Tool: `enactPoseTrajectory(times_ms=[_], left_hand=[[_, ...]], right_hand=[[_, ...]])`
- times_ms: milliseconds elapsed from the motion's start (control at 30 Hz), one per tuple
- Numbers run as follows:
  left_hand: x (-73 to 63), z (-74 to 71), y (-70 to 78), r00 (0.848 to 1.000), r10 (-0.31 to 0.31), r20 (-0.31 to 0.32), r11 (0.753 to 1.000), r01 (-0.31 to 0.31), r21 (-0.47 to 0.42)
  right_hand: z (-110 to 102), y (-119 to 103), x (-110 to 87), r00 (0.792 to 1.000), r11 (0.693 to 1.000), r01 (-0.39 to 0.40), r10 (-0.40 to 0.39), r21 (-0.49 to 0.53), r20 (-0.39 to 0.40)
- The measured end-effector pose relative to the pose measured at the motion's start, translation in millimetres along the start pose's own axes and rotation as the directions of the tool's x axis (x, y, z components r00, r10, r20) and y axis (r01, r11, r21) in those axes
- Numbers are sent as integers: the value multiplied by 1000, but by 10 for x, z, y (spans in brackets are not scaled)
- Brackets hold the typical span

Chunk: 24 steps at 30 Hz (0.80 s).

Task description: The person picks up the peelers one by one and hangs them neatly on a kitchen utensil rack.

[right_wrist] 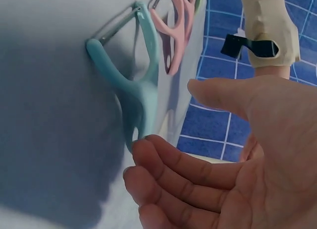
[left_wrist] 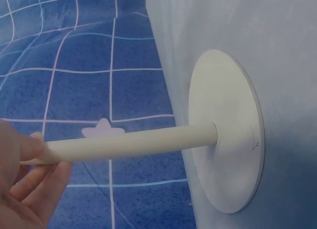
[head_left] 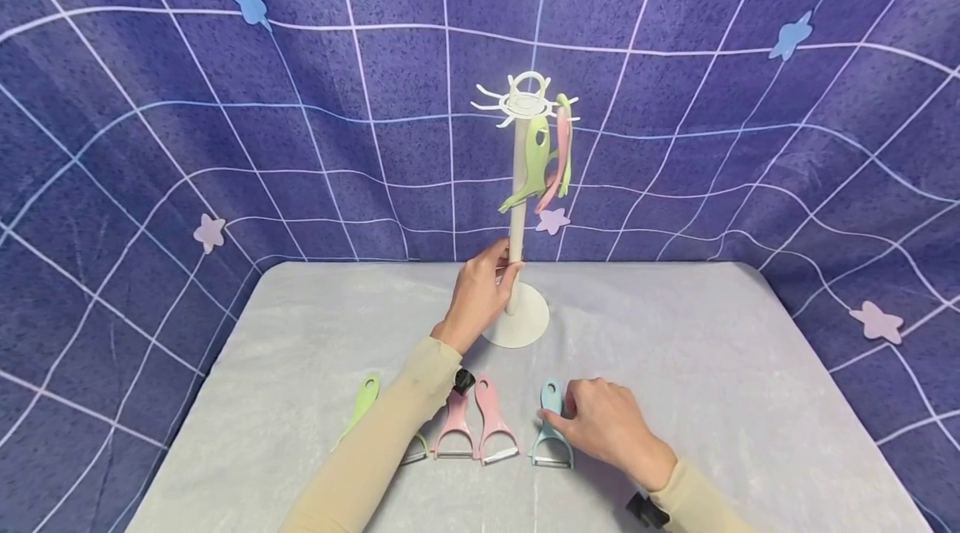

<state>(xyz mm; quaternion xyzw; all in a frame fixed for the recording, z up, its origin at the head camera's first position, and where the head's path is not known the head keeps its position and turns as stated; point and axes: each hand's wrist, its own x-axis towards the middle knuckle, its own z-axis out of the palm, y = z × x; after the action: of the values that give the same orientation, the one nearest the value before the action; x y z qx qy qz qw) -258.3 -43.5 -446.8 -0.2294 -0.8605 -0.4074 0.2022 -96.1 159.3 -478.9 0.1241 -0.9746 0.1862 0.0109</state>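
My left hand (head_left: pixel 480 291) holds the upright pole (left_wrist: pixel 129 145) of a cream-coloured stand, fingers and thumb around it above the round base (left_wrist: pixel 228 184). Green peelers (head_left: pixel 536 154) and a pink peeler (head_left: pixel 561 146) hang from the hooks (head_left: pixel 525 104) at its top. My right hand (head_left: pixel 609 425) is beside a light blue peeler (head_left: pixel 552 425) lying on the table. In the right wrist view its thumb stands apart from the fingers (right_wrist: pixel 168 174), whose tips are at the handle end of the blue peeler (right_wrist: pixel 141 95); whether they touch it I cannot tell.
Left of the blue peeler lie two pink peelers (head_left: pixel 491 416) and a green peeler (head_left: pixel 366 396), with another green one partly hidden by my left forearm. Grey cloth covers the table (head_left: pixel 675 333). A purple curtain (head_left: pixel 375 141) with grid lines and stars hangs behind.
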Motion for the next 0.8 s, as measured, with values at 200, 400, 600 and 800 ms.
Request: enactPoseTrajectory(times_ms=[200,400,600,800], left_hand=[[4,2,2,1000,-8,2,1000,8,-5],[3,4,-3,1000,-17,9,1000,18,-2],[5,9,-3,1000,-24,10,1000,24,0],[1,2,3,1000,-20,8,1000,20,-2]], right_hand=[[63,-18,-16,1000,1000,4,-4,-9,-4],[126,-30,-12,1000,999,9,-9,-32,2],[163,-69,-13,1000,997,28,-27,-67,8],[188,-76,-10,999,996,37,-38,-82,-16]])
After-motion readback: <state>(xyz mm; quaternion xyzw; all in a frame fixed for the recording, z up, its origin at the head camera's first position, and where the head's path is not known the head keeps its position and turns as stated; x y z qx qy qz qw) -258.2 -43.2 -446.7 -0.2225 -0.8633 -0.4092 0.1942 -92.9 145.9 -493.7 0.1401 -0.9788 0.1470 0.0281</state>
